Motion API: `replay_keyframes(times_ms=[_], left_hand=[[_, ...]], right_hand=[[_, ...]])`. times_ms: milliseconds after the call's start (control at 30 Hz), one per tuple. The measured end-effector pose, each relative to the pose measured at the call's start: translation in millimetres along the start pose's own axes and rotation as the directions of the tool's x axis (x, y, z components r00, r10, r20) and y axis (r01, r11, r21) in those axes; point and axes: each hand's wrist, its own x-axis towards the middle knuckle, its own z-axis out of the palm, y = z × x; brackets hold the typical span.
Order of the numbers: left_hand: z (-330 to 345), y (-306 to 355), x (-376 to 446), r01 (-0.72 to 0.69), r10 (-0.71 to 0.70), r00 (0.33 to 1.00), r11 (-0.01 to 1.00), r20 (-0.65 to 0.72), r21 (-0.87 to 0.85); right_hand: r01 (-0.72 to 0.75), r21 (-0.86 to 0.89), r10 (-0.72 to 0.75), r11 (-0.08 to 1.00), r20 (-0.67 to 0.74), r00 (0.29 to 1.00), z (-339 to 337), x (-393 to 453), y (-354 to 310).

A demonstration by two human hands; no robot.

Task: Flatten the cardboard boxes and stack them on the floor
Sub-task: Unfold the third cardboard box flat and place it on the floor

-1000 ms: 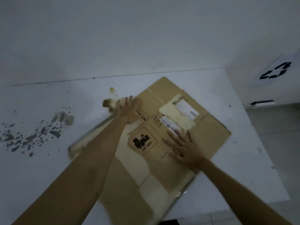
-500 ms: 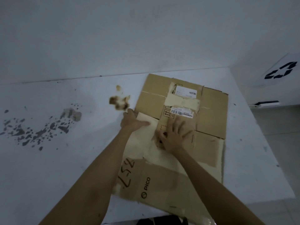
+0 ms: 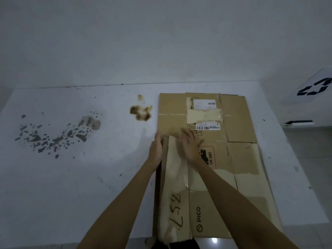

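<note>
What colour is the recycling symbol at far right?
Black, on a white surface: recycling symbol, clearest in the head view.

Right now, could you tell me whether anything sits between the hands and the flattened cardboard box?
Nothing visible does. The left hand is at the left edge of the cardboard box, and the right hand lies on top of it.

One flattened cardboard box (image 3: 233,159), two hands, one table (image 3: 71,186), two white labels.
</note>
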Motion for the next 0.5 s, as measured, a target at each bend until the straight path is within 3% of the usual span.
replay_keyframes(times_ms=[67, 133, 200, 333, 433, 500], left_hand=[[-6.3, 6.0, 9.0, -0.018, 0.018, 0.989, 1.000, -0.149, 0.003], [-16.7, 14.9, 22.1, -0.035, 0.088, 0.962, 0.979, -0.258, 0.202], [-21.7, 22.3, 33.4, -0.039, 0.111, 0.971, 0.948, -0.212, 0.317], [-11.9, 30.9, 50.3, 0.020, 0.008, 0.996, 0.954, -0.090, 0.298], [-8.1, 41.2, 57.6, 0.070, -0.058, 0.995, 0.986, -0.087, 0.152], [-3.1, 52.5, 56.2, 0.013, -0.009, 0.999, 0.997, -0.052, 0.072]], right_hand=[[-0.132, 0.244, 0.129, 0.961, 0.029, 0.991, -5.6, 5.9, 4.2], [-0.184, 0.366, 0.160, 0.913, 0.093, 0.983, -11.4, 7.8, 14.7], [-0.192, 0.407, 0.153, 0.893, 0.126, 0.980, -17.8, 6.5, 18.8], [-0.174, 0.425, 0.123, 0.889, 0.145, 0.982, -25.2, 3.0, 13.6], [-0.198, 0.400, 0.143, 0.895, 0.164, 0.976, -25.4, 4.6, 14.6], [-0.166, 0.388, 0.114, 0.907, 0.152, 0.982, -25.9, 5.1, 14.0]])
